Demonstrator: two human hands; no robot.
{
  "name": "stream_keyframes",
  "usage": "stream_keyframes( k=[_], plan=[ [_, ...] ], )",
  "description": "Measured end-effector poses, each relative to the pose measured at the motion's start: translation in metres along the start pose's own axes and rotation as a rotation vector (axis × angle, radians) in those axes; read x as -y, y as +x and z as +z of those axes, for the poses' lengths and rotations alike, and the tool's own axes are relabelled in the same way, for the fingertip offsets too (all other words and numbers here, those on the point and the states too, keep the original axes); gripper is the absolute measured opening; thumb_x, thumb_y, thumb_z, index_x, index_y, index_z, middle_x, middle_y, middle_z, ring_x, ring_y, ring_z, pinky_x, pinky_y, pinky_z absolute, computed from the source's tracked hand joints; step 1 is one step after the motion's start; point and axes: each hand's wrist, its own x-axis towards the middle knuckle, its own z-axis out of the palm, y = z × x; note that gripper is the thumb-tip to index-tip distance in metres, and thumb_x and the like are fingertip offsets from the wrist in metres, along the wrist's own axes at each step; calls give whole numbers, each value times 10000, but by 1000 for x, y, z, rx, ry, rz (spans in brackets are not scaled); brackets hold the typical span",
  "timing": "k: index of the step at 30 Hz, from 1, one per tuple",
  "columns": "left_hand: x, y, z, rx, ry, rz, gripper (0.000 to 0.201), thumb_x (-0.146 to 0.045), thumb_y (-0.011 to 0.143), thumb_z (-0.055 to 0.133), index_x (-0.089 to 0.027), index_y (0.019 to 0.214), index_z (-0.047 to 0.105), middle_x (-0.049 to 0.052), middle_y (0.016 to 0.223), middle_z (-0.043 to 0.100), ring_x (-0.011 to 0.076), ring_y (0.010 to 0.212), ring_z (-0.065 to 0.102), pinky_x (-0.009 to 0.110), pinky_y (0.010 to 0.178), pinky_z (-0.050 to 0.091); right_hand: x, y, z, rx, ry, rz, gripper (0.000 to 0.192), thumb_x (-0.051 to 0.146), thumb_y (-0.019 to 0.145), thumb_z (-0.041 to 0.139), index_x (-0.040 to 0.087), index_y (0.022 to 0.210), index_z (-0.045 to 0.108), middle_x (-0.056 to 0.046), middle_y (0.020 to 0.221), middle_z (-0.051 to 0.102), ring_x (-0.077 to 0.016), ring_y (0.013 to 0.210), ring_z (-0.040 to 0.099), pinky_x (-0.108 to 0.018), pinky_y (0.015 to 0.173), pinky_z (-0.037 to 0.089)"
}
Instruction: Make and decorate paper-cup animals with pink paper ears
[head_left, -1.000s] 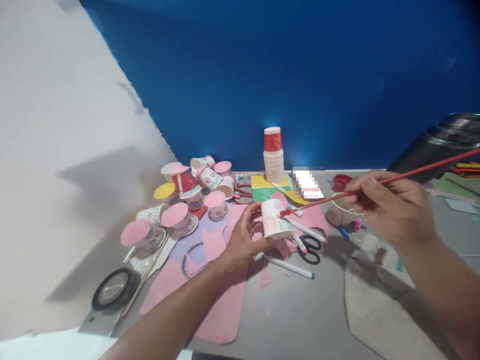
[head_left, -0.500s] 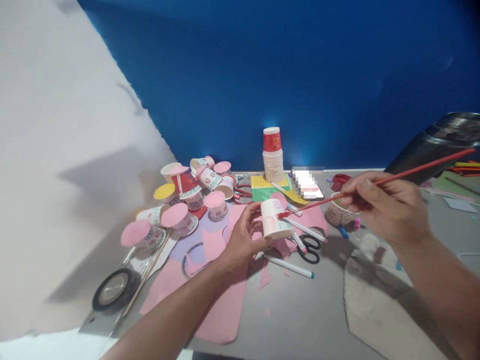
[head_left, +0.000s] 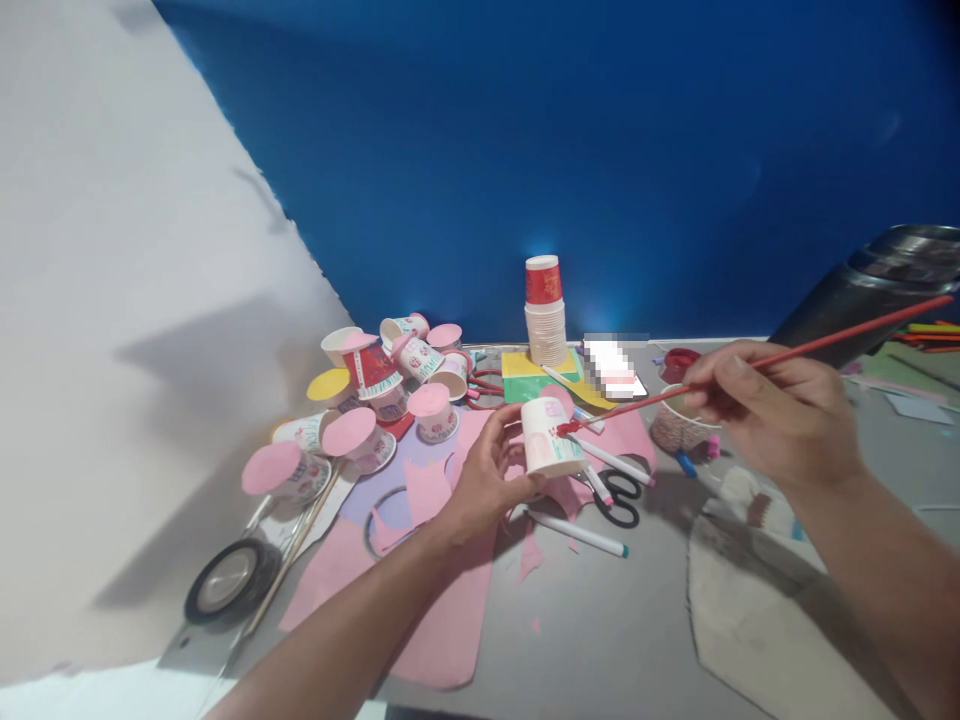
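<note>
My left hand (head_left: 491, 470) grips a white paper cup (head_left: 541, 455) from its left side, the cup tilted and carrying purple, pink, teal and red marks. A pink paper disc (head_left: 557, 401) shows at its upper edge. My right hand (head_left: 780, 415) is closed around a long red paintbrush (head_left: 840, 336). The brush's red-loaded tip is at the cup's right side, next to small red dabs. Beneath the cup lie white markers (head_left: 581, 534) and black-handled scissors (head_left: 624, 497). Part of the scissors is hidden by the cup and markers.
Several decorated cups with pink paper tops (head_left: 352, 440) crowd the left. Behind stands a tall stack of paper cups (head_left: 546, 325), with a phone (head_left: 619, 370) beside it. A dark bottle (head_left: 847, 290) leans at right. Pink paper (head_left: 439, 630) and a black tape roll (head_left: 231, 580) lie left.
The brush tip has shifted slightly to the right on the cup, and more red dabs show there. Both hands keep their holds.
</note>
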Motion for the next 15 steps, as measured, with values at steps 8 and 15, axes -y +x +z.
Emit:
stream_keyframes(
  k=[8, 15],
  plan=[
    [3, 0, -1, -1, -21, 13, 787, -242, 662, 919, -288, 1349, 536, 105, 1467, 570, 331, 1366, 544, 488, 1126, 456, 10, 4, 7, -95, 44, -29, 347, 503, 719, 923, 187, 688, 781, -58, 596, 691, -138, 510, 621, -243, 409, 415],
    [5, 3, -3, 35, -134, 5, 827, -207, 650, 930, -291, 1370, 532, 106, 1487, 563, 317, 1401, 525, 458, 1135, 451, 1, 1, 10, -3, 16, -4, 312, 515, 900, 751, 209, 898, 813, -95, 774, 792, -125, 507, 580, -278, 456, 445]
  ],
)
